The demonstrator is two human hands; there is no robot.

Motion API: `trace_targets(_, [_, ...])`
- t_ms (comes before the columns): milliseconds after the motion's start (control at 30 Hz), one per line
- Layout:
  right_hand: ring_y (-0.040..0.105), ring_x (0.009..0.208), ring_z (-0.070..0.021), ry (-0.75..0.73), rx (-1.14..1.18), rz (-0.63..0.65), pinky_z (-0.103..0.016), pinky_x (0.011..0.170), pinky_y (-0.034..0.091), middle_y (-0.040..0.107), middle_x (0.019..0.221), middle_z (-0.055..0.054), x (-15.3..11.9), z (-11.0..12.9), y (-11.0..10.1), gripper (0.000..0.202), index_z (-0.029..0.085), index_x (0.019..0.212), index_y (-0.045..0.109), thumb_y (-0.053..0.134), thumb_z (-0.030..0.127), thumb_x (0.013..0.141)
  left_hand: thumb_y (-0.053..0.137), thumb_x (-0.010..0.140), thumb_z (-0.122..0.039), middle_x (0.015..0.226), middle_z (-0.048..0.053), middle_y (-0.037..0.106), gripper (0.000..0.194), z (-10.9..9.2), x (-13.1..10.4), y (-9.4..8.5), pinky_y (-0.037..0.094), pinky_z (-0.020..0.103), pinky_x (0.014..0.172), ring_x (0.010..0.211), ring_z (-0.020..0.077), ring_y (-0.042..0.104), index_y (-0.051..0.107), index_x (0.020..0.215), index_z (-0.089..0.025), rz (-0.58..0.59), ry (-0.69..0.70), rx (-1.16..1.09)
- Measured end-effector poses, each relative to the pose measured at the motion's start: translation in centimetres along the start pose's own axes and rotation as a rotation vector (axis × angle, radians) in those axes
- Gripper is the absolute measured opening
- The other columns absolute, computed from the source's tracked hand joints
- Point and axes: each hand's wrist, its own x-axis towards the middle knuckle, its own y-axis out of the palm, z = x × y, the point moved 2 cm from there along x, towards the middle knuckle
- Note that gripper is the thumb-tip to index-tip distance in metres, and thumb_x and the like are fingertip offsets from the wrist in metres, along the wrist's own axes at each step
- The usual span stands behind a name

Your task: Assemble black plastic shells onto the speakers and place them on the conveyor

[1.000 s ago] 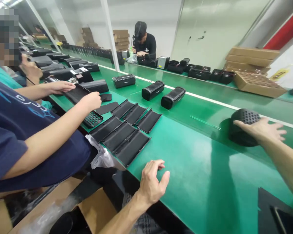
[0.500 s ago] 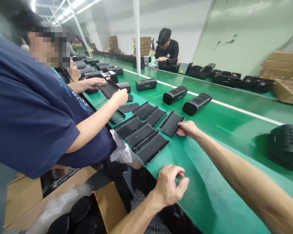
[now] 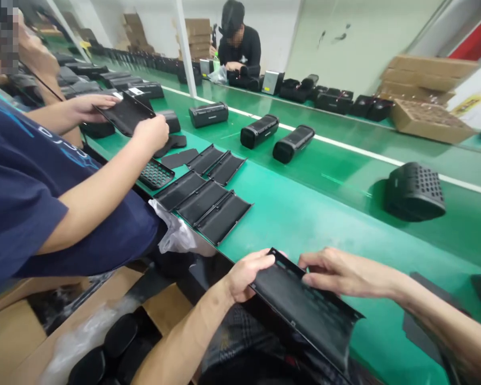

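Note:
Close in front of me is a curved black plastic speaker cover panel (image 3: 304, 313), held tilted with its hollow side up. My left hand (image 3: 246, 275) grips its left end, thumb on top and fingers underneath. My right hand (image 3: 332, 270) is closed at the far long edge, thumb and fingers around that rim; the fingertips are partly hidden. Several similar panels lie hollow side up in two rows, among them a nearer panel (image 3: 223, 216) and a farther panel (image 3: 226, 168).
A co-worker's hands (image 3: 150, 132) hold another black panel (image 3: 126, 113) at the left. Black speakers (image 3: 294, 143) stand on the green belt, one with a perforated face (image 3: 417, 191) at the right. A flat dark sheet (image 3: 419, 315) lies under my right forearm. An open carton (image 3: 172, 307) sits below.
My right hand has brought the panel from beside the rows back towards me. My left hand, formerly empty, now grips its end. My view has shifted to the right.

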Motion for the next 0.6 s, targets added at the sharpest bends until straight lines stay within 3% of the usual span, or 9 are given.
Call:
trace_targets(67, [0.05,0.065,-0.0163,0.0,0.072,-0.092,-0.028,0.058,0.039,0.061,0.073,0.0,-0.7,-1.4,1.4,0.039,0.022,0.098,0.072,0.057,0.056,0.104,0.086,0.08,-0.039,0.09,0.008,0.076,0.046,0.6,-1.1,-0.2,0.052,0.022,0.065,0.07,0.014,0.067,0.075,0.115,-0.012,-0.057,0.027,0.021])
trace_targets(167, [0.069,0.088,-0.0265,0.101,0.312,-0.316,-0.037,0.078,0.054,0.075,0.103,-0.008,-2.5,-4.5,4.0,0.05,0.024,0.121,0.071,0.056,0.068,0.101,0.086,0.081,-0.039,0.089,0.008,0.078,0.048,1.3,-2.9,-0.8,0.052,0.025,0.069,0.072,0.0161,0.069,0.076,0.118,-0.012,-0.174,0.115,-0.015])
trace_targets(200, [0.072,0.088,-0.0281,0.144,0.416,-0.377,-0.04,0.082,0.056,0.075,0.105,-0.009,-3.1,-5.5,5.2,0.056,0.025,0.13,0.068,0.058,0.071,0.1,0.086,0.08,-0.04,0.089,0.008,0.079,0.048,1.4,-3.4,-0.9,0.053,0.025,0.07,0.074,0.0171,0.07,0.077,0.119,-0.012,-0.203,0.139,-0.031])
trace_targets(300, [0.073,0.064,-0.0254,0.232,0.718,-0.422,-0.041,0.072,0.058,0.073,0.082,-0.004,-4.2,-7.6,9.1,0.077,0.02,0.149,0.053,0.062,0.074,0.095,0.087,0.079,-0.041,0.091,0.009,0.08,0.052,1.7,-4.2,-1.0,0.054,0.027,0.072,0.079,0.0208,0.074,0.076,0.121,-0.013,-0.247,0.172,-0.056])
trace_targets(400, [0.068,0.051,-0.0225,0.239,0.871,-0.441,-0.034,0.058,0.051,0.068,0.063,0.001,-4.1,-8.1,11.9,0.087,0.014,0.152,0.047,0.067,0.074,0.093,0.085,0.081,-0.042,0.095,0.01,0.081,0.051,2.0,-4.3,-1.0,0.055,0.028,0.074,0.082,0.0229,0.076,0.076,0.121,-0.013,-0.254,0.17,-0.046])
trace_targets(600, [0.062,0.047,-0.0164,0.19,0.93,-0.459,-0.028,0.054,0.044,0.064,0.056,0.004,-3.5,-8.1,12.9,0.073,0.014,0.129,0.059,0.07,0.076,0.091,0.083,0.075,-0.028,0.105,0.011,0.082,0.051,2.7,-4.3,-1.0,0.057,0.03,0.082,0.093,0.026,0.078,0.075,0.124,-0.014,-0.205,0.169,-0.013])
